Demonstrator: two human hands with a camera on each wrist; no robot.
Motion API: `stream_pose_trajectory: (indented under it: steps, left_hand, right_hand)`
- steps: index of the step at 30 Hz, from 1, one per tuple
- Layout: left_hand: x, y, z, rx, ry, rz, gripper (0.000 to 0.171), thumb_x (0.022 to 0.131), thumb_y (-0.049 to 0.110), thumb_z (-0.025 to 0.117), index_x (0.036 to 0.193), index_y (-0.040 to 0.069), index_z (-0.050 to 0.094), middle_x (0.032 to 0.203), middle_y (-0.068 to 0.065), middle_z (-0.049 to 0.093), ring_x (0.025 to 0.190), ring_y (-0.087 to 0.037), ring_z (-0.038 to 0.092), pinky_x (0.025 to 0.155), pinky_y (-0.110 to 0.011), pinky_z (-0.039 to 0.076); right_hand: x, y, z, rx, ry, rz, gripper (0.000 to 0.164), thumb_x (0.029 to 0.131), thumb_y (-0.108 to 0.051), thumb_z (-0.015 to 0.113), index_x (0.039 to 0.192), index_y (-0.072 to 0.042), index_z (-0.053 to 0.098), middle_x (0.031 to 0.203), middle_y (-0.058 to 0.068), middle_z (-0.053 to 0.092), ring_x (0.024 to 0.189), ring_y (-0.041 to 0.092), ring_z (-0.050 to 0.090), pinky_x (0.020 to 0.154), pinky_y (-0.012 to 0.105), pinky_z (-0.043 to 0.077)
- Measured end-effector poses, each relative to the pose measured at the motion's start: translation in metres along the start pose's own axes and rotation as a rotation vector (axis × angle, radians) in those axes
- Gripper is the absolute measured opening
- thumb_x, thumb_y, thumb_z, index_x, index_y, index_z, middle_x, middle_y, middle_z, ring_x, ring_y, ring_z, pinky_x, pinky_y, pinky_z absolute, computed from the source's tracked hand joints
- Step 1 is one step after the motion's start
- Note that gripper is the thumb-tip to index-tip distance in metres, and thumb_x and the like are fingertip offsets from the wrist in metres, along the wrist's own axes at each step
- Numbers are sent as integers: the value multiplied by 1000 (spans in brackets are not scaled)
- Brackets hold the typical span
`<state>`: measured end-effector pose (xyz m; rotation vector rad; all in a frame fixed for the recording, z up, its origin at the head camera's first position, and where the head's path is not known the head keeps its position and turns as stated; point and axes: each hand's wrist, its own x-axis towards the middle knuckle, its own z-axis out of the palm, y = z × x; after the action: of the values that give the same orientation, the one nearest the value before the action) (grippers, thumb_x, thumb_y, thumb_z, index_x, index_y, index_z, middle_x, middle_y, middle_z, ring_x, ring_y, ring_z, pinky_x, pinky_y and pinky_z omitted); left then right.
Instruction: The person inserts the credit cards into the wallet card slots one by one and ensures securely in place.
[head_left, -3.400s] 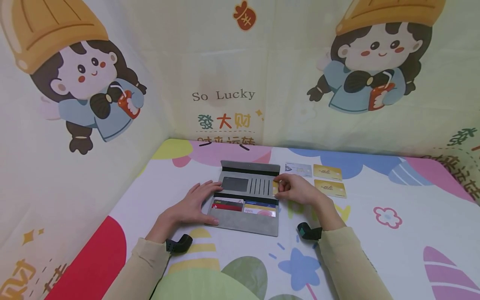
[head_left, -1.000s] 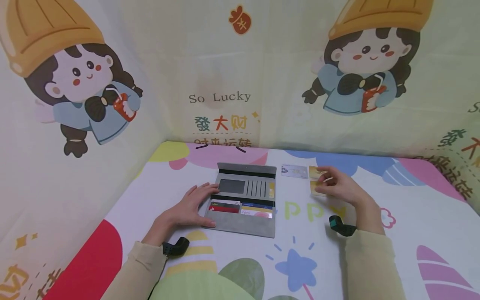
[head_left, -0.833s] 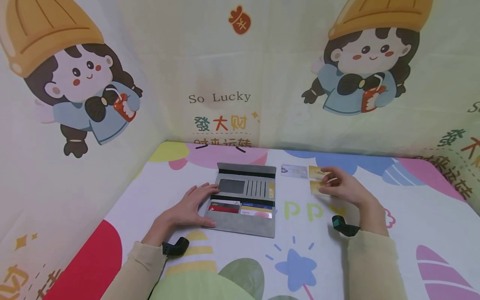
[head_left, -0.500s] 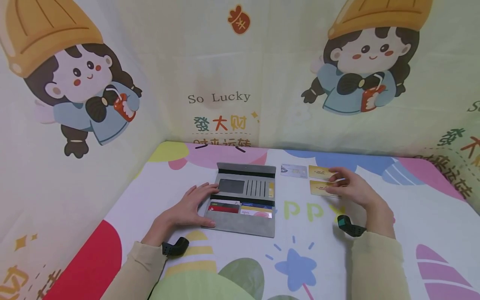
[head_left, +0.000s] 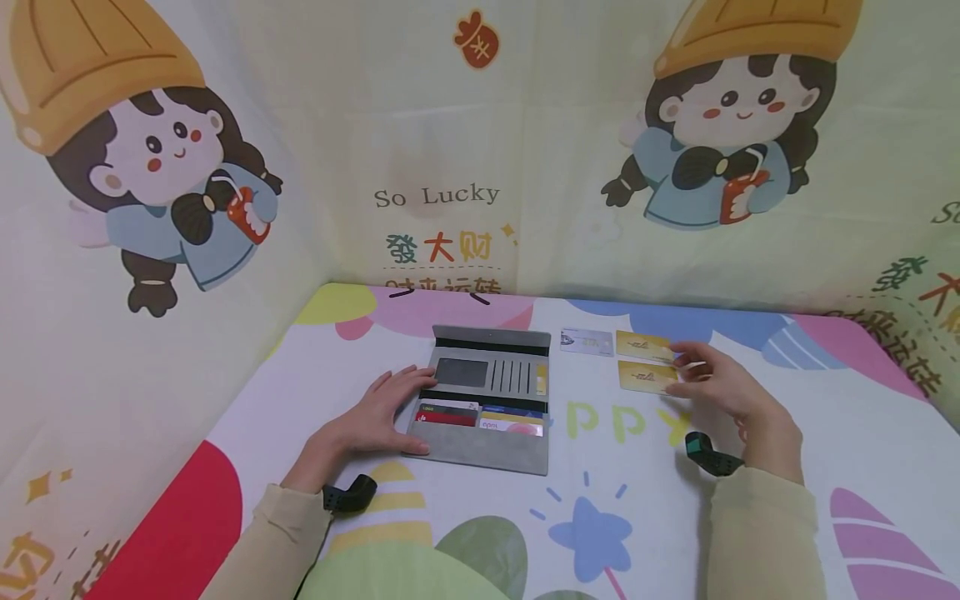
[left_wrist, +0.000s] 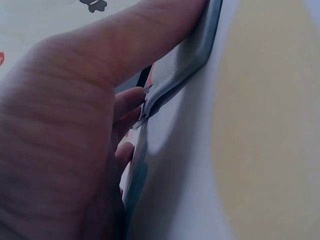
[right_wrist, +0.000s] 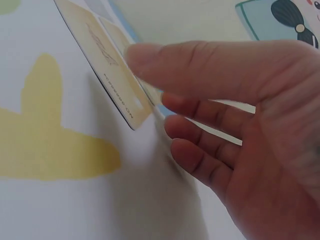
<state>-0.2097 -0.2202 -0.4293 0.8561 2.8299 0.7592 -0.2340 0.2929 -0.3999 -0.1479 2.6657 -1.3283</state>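
Observation:
A grey wallet (head_left: 480, 450) lies unfolded on the table, with several cards in its lower pockets and a gold card (head_left: 542, 380) in a right-hand slot. My left hand (head_left: 375, 417) rests at the wallet's left side, thumb over its front corner and fingers along the left edge. To the right, two gold cards lie one behind the other, the rear card (head_left: 641, 345) and the front card (head_left: 645, 377). My right hand (head_left: 723, 383) is at their right ends. In the right wrist view its thumb (right_wrist: 150, 60) overlaps the cards, apart from the loosely bent fingers.
A silver card (head_left: 587, 342) lies left of the rear gold card. The table is covered by a colourful printed cloth (head_left: 480, 508). Behind it and on the left stand cartoon-printed hangings (head_left: 570, 167). Each wrist carries a small black camera (head_left: 712, 455).
My right hand has left the gold card in the wallet's slot, reached the loose gold cards and slid rightward along them to their right ends. The left hand stays at the wallet.

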Motion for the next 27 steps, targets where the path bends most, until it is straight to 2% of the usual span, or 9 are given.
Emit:
stream_pose_trajectory:
  steps: [7, 11, 15, 19, 27]
  left_hand:
    - [0, -1, 1, 4, 1, -3, 96, 62, 66, 71, 141, 23, 38, 150, 7, 27, 140, -19, 10, 111, -47, 3]
    - [1, -1, 1, 12, 2, -1, 97, 62, 67, 71, 141, 22, 38, 149, 6, 27, 140, -18, 10, 111, -46, 3]
    - [2, -1, 0, 32, -2, 3, 97, 63, 69, 69, 141, 22, 37, 149, 6, 27, 140, -18, 10, 111, -44, 2]
    - [2, -1, 0, 36, -4, 10, 96, 63, 69, 68, 141, 23, 37, 150, 5, 27, 140, -18, 10, 111, -44, 2]
    - [2, -2, 0, 35, -9, 2, 97, 62, 70, 69, 141, 24, 37, 149, 6, 27, 140, -18, 10, 111, -44, 2]
  right_hand:
    - [1, 6, 0, -39, -15, 2, 81, 74, -26, 79, 137, -1, 36, 123, 22, 44, 108, 35, 41, 91, 48, 33]
    - [1, 7, 2, -44, -19, 64, 82, 72, -32, 80, 137, -4, 38, 126, 21, 41, 110, 35, 38, 92, 50, 32]
    - [3, 7, 4, -108, -20, 99, 77, 72, -40, 79, 132, -5, 46, 122, 20, 41, 107, 36, 36, 88, 49, 32]
    - [6, 7, 4, -200, -17, 56, 70, 73, -40, 77, 127, -3, 51, 115, 20, 44, 102, 35, 38, 83, 47, 34]
    - [11, 6, 4, -217, -40, 53, 72, 73, -40, 77, 127, -1, 50, 112, 21, 44, 100, 36, 38, 82, 47, 34]
